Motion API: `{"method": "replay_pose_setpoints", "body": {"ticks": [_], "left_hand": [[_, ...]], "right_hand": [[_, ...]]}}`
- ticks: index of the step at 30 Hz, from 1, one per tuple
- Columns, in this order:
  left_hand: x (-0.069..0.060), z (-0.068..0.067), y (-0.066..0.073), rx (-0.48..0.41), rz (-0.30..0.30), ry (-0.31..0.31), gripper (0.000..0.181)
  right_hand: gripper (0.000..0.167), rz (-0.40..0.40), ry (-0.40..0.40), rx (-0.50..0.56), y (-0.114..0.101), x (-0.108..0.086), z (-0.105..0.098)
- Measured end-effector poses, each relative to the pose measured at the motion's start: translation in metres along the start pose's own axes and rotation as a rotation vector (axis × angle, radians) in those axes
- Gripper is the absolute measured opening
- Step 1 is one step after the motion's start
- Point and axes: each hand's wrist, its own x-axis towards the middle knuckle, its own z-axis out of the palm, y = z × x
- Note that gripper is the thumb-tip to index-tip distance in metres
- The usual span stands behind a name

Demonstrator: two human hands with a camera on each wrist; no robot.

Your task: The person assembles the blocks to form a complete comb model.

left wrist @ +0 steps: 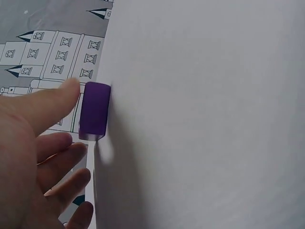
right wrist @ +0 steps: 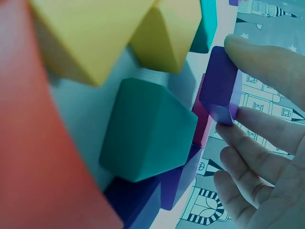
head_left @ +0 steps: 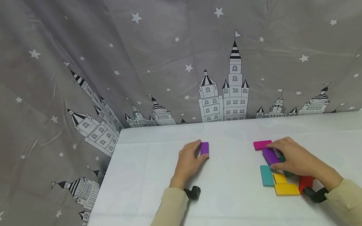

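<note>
On the left side of the table, my left hand holds a small purple block between thumb and fingertips, which lie at its two ends. The left wrist view shows this block just beyond the thumb tip. My right hand pinches another purple block above a loose group of coloured blocks. In the right wrist view, the thumb lies on one end of that block and a fingertip at the other. A green block sits below the right palm, largely hidden in the head view.
Around the right hand lie a magenta block, a teal block, two yellow blocks and a red block. Dark blue and purple blocks show only in the right wrist view. A grey castle-print curtain hangs behind the white table.
</note>
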Motion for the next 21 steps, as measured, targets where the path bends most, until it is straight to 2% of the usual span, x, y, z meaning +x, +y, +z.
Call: {"method": "replay_pose_setpoints", "body": {"ticks": [6, 14, 21], "left_hand": [[0.001, 0.002, 0.004, 0.036, 0.013, 0.023, 0.054], [0.006, 0.007, 0.006, 0.070, -0.003, 0.044, 0.053], [0.006, 0.009, 0.009, 0.065, -0.074, 0.033, 0.053]], "right_hand": [[0.071, -0.008, 0.027, 0.010, -0.005, 0.004, -0.002], [0.070, -0.049, 0.071, 0.041, -0.015, 0.019, -0.002], [0.067, -0.043, 0.086, 0.087, -0.026, 0.035, -0.002]]}}
